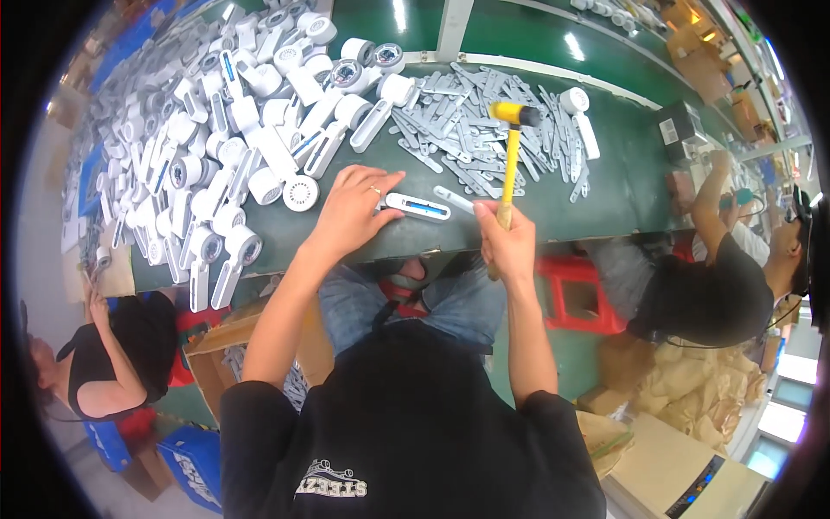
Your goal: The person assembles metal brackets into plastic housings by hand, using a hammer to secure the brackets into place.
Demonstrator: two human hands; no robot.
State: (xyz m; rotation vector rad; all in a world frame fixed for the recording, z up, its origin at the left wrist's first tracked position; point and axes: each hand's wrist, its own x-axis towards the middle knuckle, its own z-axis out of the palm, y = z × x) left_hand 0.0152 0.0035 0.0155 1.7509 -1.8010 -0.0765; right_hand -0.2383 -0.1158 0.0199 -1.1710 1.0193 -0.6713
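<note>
My left hand [347,210] is closed round the head end of a white handheld fan [418,207]. The fan lies on the green bench top, its long slotted handle pointing right and a blue strip showing in the slot. My right hand [508,240] grips a mallet [513,160] with a yellow handle and a yellow-and-black head, held upright. At my right thumb and fingertips is a thin grey plastic strip [453,200], its far end close to the fan's handle. My left palm hides the fan's round head.
A large heap of white fans [281,151] covers the bench's left side. Grey strips [467,130] lie piled beyond my hands, with one fan [581,121] to their right. Co-workers sit at left and right. A red stool [581,294] and cardboard boxes [683,467] stand below.
</note>
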